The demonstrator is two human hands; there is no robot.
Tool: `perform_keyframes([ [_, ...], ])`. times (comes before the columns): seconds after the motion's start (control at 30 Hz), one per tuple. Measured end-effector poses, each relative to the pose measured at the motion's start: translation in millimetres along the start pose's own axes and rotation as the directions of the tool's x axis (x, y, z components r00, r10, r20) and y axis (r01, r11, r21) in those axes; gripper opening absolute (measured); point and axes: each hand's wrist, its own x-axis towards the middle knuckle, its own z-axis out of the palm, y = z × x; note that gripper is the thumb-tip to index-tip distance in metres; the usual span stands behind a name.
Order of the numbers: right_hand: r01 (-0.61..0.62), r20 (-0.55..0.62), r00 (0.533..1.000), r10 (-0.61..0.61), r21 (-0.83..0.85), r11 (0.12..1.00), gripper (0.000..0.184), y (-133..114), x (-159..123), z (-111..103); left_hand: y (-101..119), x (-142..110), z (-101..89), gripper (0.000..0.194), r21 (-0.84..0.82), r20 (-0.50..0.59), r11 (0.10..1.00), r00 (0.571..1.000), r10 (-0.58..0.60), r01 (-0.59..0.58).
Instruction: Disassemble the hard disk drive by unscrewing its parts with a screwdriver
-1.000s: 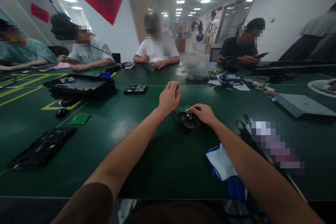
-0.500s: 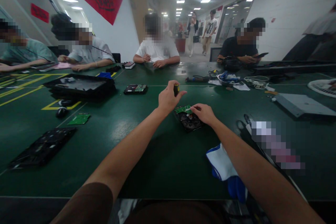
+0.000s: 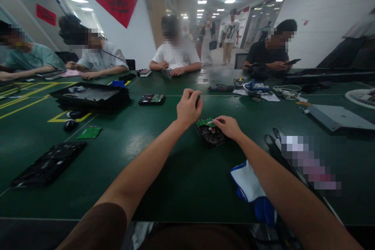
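Note:
A black hard drive (image 3: 212,136) with a green circuit board (image 3: 206,122) along its far side lies on the table in front of me. My left hand (image 3: 189,106) is closed just above the board's far left edge, around the dark handle of a screwdriver (image 3: 198,97); its shaft and tip are hidden by my fingers. My right hand (image 3: 228,125) steadies the drive from the right, its thumb and fingers pinched at the board's right end. Beneath my right forearm lies a white and blue glove (image 3: 249,181).
To the left are a bare green board (image 3: 89,132), a black drive-like part (image 3: 48,164), a mouse (image 3: 70,125) and a black tray (image 3: 90,95). Another hard drive (image 3: 152,99) sits beyond. A grey metal case (image 3: 341,118) and cables (image 3: 258,87) lie right. Several people sit across the table.
My left fingers opened around the black and yellow screwdriver handle, then closed over it again. My right hand and the drive stay in place. Two people in the background walk nearer.

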Motion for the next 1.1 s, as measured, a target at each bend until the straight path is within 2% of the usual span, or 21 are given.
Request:
perform_keyframes([
  [0.2, 0.0, 0.005, 1.0, 0.0, 0.002, 1.0, 0.032, -0.9, -0.3, -1.0, -0.4, 1.6, 0.1, 0.028, -0.041, 0.025, 0.998, 0.999, 0.038, -0.037],
  [0.4, 0.006, 0.007, 1.0, -0.006, -0.017, 1.0, 0.032, -0.4, 0.5, -0.2, -3.3, 0.1, 4.4, 0.035, -0.035, 0.054, 0.996, 0.995, -0.08, 0.082],
  [0.5, 0.007, 0.01, 1.0, -0.007, -0.021, 1.0, 0.032, 0.1, 1.1, 0.4, -4.8, -0.7, 5.8, 0.031, -0.062, 0.047, 0.993, 0.994, -0.095, 0.098],
  [0.7, 0.005, 0.004, 1.0, -0.004, -0.014, 1.0, 0.032, 0.0, 1.2, 0.0, -3.5, -1.1, 3.5, 0.025, -0.048, 0.061, 0.998, 0.997, -0.042, 0.045],
  [0.8, 0.004, 0.009, 1.0, -0.004, -0.013, 1.0, 0.032, 0.5, 1.1, 0.1, -1.8, -1.0, 1.2, 0.025, 0.009, 0.018, 1.0, 1.0, -0.003, 0.003],
  [0.93, 0.003, 0.008, 1.0, -0.003, -0.01, 1.0, 0.033, 1.2, 1.1, 0.7, -1.6, -1.2, 0.9, 0.028, 0.053, -0.002, 0.998, 1.0, -0.016, 0.016],
  [1.1, 0.0, 0.004, 1.0, 0.0, -0.003, 1.0, 0.033, 0.9, 0.8, 0.9, -2.5, -0.5, 1.8, 0.028, 0.014, 0.007, 1.0, 1.0, -0.012, 0.012],
])
